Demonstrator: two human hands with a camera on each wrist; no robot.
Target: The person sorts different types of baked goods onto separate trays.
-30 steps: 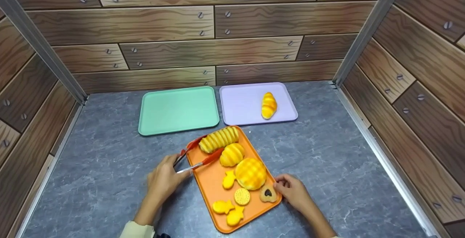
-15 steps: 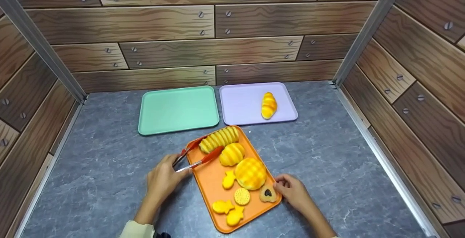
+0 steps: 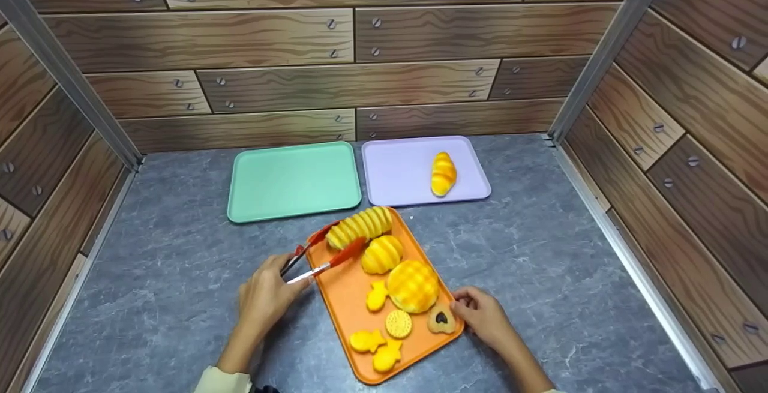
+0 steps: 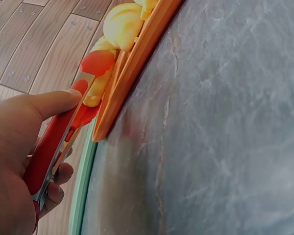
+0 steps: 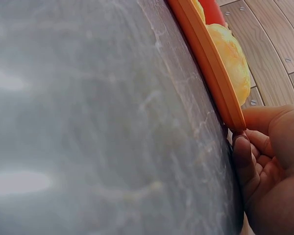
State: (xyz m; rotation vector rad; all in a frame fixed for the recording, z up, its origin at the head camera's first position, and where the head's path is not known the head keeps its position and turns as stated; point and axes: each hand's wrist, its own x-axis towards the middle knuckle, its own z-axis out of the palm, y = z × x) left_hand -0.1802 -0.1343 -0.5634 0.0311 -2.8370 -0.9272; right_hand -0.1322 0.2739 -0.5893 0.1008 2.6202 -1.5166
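My left hand [image 3: 264,297] grips a pair of red-tipped metal tongs [image 3: 312,271], whose red handle [image 4: 51,149] lies under the thumb in the left wrist view. The tongs' tips stand on either side of a long striped bread roll [image 3: 360,228] at the far end of the orange tray [image 3: 342,297]; whether both tips touch it is hard to tell. My right hand [image 3: 489,321] pinches the tray's near right corner, thumb above and fingers below, as the tray rim [image 5: 220,83] shows in the right wrist view. Beside the roll lie a small striped bun [image 3: 382,255] and a round checkered bun [image 3: 413,286].
Several small biscuits share the orange tray, among them a fish-shaped one [image 3: 367,341], a round one [image 3: 398,324] and a heart-shaped one [image 3: 442,319]. Behind stand a green tray [image 3: 294,183] and a lilac tray [image 3: 396,171] bearing a croissant [image 3: 443,174]. Wood-patterned walls enclose the grey table.
The tongs and the striped roll have shifted slightly left and away from me, with the near tip nearer the roll. My right hand stays at the tray corner.
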